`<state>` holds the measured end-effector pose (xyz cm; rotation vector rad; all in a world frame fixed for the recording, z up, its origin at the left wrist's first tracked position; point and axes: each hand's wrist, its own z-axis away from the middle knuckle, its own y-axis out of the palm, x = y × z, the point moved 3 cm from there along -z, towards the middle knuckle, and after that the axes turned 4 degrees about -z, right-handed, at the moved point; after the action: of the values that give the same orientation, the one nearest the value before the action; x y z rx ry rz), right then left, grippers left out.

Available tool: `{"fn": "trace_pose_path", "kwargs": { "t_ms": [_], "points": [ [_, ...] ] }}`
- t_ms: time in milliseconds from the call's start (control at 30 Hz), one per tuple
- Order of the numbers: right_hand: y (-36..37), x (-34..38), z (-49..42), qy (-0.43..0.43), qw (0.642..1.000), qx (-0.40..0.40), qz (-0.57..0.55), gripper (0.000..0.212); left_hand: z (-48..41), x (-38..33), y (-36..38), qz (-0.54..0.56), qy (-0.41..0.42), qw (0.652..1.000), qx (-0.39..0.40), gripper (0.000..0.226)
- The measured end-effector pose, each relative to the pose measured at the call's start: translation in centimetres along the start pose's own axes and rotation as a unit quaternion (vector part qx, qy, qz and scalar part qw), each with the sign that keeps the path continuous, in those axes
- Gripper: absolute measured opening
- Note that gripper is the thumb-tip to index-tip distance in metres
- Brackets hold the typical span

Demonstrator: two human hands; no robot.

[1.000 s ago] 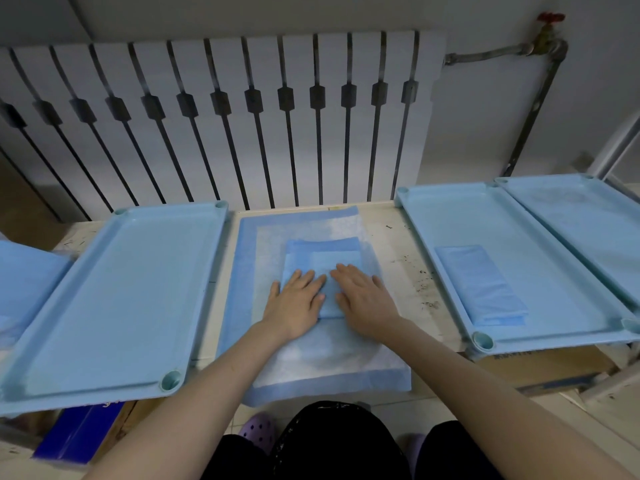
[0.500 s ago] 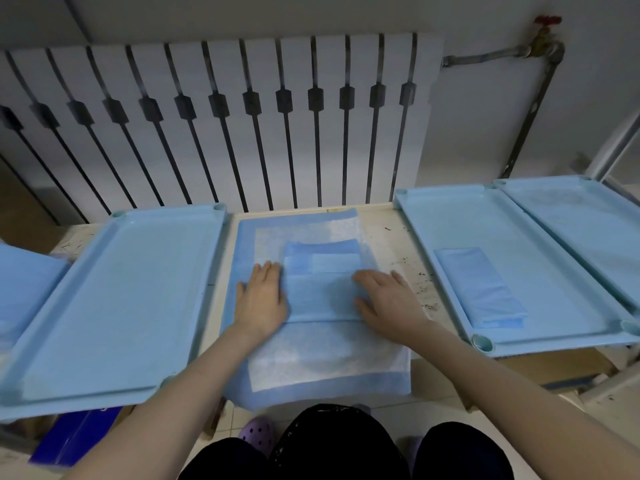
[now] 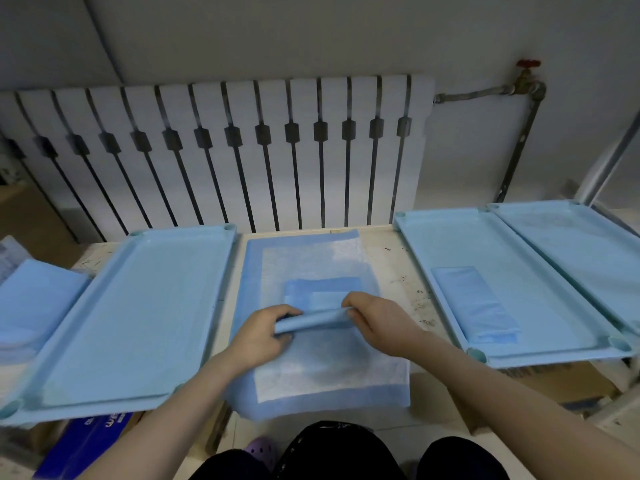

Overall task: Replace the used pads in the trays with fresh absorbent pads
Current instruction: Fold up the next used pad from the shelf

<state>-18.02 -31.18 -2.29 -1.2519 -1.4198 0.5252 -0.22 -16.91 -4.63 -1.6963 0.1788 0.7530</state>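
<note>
while the folded light-blue absorbent pad [image 3: 323, 294] is lying on the spread blue-bordered white sheet [image 3: 311, 375] straight ahead, its long axis running left to right, the left hand [image 3: 261, 337] and right hand [image 3: 379, 320] are each pinching one end of its raised near edge, equally close.

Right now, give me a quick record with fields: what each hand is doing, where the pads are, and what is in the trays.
left hand: grips the left end of the folded pad's near edge
right hand: pinches the right end of that edge
folded pad: near edge raised, far part lying on the spread pad
spread pad: flat on the table, between the trays
left tray: no folded pad in it
right tray: second folded pad lying inside
</note>
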Motion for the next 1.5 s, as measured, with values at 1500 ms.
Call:
{"fn": "trace_pose_path", "kwargs": {
  "t_ms": [1500],
  "points": [
    [3.4,-2.0,-0.1,0.179,0.977,0.053,0.104,0.035,-2.9,-0.9,1.4,0.414,-0.376,0.826,-0.069,0.028]
  ]
}}
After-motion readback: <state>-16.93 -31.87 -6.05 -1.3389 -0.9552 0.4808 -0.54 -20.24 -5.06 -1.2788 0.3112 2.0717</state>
